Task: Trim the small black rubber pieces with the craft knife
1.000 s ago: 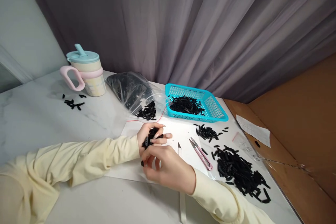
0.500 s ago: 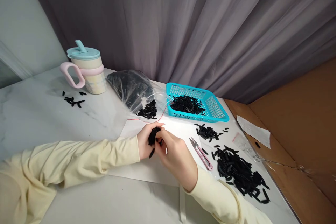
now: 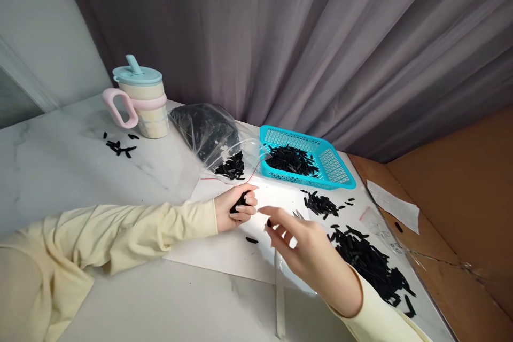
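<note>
Nearest, a slim white tool [image 3: 279,304] juts out past the near edge of the white paper [image 3: 224,257]; its upper end cannot be seen. The right hand [image 3: 310,246] is raised at the right part of the paper, its fingers curled, with a small dark spot at the tips (whether that is a pinched piece or not, I cannot tell). One loose black piece [image 3: 251,240] lies flat on the middle of the paper. To the right of the paper spreads a large black heap [image 3: 368,264]. The left hand [image 3: 224,212], over the far half of the paper, is clamped around a bunch of black pieces [image 3: 239,203], fingers folded against it. A smaller black heap [image 3: 320,204] lies near the paper's far right. Beyond the paper's far edge sit a clear bag [image 3: 206,133] and a turquoise basket [image 3: 335,168], both holding black pieces. Farther off, left of the paper, stands a lidded cup [image 3: 154,123]; behind everything hangs a grey curtain [image 3: 200,26].
</note>
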### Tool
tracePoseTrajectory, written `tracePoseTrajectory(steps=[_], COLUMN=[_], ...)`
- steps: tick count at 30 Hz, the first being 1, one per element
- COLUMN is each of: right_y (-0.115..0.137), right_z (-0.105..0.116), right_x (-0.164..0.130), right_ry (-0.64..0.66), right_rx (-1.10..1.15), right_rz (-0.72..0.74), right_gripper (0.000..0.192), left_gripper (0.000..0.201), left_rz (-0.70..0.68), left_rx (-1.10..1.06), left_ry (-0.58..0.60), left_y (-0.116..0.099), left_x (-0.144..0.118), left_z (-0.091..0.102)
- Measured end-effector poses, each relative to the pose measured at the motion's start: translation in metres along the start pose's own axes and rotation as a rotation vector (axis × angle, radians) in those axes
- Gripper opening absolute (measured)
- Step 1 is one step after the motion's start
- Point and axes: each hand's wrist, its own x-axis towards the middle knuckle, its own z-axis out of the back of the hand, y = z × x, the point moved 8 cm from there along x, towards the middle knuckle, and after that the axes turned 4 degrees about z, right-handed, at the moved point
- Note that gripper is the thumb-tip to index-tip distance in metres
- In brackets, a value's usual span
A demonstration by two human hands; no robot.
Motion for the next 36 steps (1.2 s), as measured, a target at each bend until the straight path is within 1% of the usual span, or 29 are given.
tracePoseTrajectory(steps=[3,5,8,10,13,15,17,19,22,24,26,29,31,33,36], right_y=[-0.009,-0.01,-0.005,0.0,0.004,0.005,0.008,0.013,0.024,0.028,0.03,0.031,0.028,0.025,0.02], right_z=[-0.028,-0.041,-0.05,-0.058,-0.069,-0.072,-0.067,-0.051,-0.019,-0.005,-0.001,-0.008,-0.011,-0.005,0.011], right_x=[-0.004,-0.006,-0.004,-0.001,0.003,0.004,0.005,0.008,0.019,0.031,0.045,0.061,0.065,0.063,0.048], right_ry=[0.249,0.35,0.42,0.454,0.481,0.475,0.434,0.35,0.208,0.172,0.18,0.235,0.239,0.177,0.029], right_rx=[-0.25,-0.356,-0.459,-0.53,-0.658,-0.692,-0.673,-0.627,-0.547,-0.481,-0.426,-0.4,-0.402,-0.358,-0.161], right_rz=[-0.002,0.0,0.003,0.045,0.12,0.159,0.188,0.196,0.183,0.168,0.158,0.188,0.209,0.218,0.23], right_gripper=[0.027,0.025,0.016,0.012,0.016,0.018,0.018,0.016,0.014,0.013,0.009,0.007,0.009,0.013,0.017], left_gripper=[0.041,0.042,0.043,0.044,0.046,0.046,0.044,0.041,0.031,0.024,0.02,0.021,0.022,0.023,0.024], left_rz=[0.022,0.039,0.055,0.07,0.106,0.133,0.163,0.187,0.188,0.165,0.128,0.085,0.088,0.12,0.182], left_rx=[0.07,0.112,0.166,0.202,0.251,0.267,0.263,0.237,0.181,0.155,0.137,0.124,0.126,0.142,0.196], left_ry=[0.046,0.067,0.08,0.075,0.064,0.063,0.067,0.077,0.085,0.081,0.07,0.048,0.044,0.058,0.085], left_y=[-0.003,-0.005,-0.008,-0.008,-0.005,-0.002,0.001,0.003,0.004,0.004,0.004,0.004,0.004,0.005,0.007], left_x=[0.003,0.003,0.002,0.001,0.0,0.001,0.001,0.003,0.006,0.008,0.007,0.003,0.001,0.0,0.0], left_z=[-0.001,-0.002,-0.002,-0.001,0.001,0.002,0.003,0.004,0.007,0.008,0.009,0.008,0.006,0.004,0.001])
